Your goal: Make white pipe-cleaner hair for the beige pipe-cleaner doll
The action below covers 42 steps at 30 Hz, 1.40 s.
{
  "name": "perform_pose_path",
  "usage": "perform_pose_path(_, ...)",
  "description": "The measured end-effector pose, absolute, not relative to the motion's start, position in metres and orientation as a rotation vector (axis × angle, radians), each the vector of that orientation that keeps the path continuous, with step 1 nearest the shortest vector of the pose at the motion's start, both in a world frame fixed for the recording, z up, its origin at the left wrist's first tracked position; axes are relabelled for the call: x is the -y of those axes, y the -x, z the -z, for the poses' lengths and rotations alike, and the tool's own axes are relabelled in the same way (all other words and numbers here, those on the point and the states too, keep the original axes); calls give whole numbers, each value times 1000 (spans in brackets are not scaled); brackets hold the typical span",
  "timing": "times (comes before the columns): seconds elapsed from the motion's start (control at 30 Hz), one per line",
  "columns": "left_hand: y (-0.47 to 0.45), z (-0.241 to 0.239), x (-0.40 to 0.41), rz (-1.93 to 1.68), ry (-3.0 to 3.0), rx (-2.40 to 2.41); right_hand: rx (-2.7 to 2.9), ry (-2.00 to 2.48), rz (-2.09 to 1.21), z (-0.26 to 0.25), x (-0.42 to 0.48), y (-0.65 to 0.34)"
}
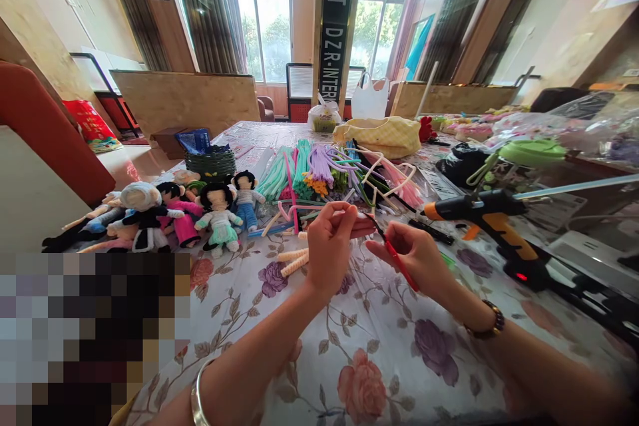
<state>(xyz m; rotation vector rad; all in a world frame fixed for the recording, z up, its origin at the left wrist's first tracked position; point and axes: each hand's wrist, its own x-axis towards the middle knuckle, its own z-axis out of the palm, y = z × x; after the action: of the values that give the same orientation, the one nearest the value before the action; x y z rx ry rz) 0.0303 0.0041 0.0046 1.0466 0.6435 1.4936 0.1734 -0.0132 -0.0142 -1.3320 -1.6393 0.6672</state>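
My left hand (329, 246) is raised over the middle of the table, thumb and fingers pinched together. Whatever it pinches is mostly hidden; a small pale bit shows at the fingertips. My right hand (417, 256) grips a red-handled tool (399, 265) with a slim black front end, scissors or pliers, I cannot tell which. The tool's tip reaches the left fingertips. Beneath and beside my left hand lie cream fuzzy stick pieces (294, 259) on the flowered tablecloth (319, 359). Beyond both hands is a heap of coloured pipe cleaners (322, 163).
Several small fuzzy dolls (219, 216) lie at the left, before a dark green stack (210, 161). A black and orange glue gun (492, 219), its red light lit, stands at the right. Behind are a yellow checked pouch (382, 136) and a green-lidded cup (529, 160).
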Motion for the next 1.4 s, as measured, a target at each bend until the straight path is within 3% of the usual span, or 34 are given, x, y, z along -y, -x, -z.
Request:
perform_pose_path(0.2, -31, -4, -4, -1495, -1029, -630, 1606, 1301, -849, 14, 14, -172)
perform_pose_path(1.4, -30, -5, -4, -1483, -1031, -695, 1663, 1319, -859, 17, 11, -177)
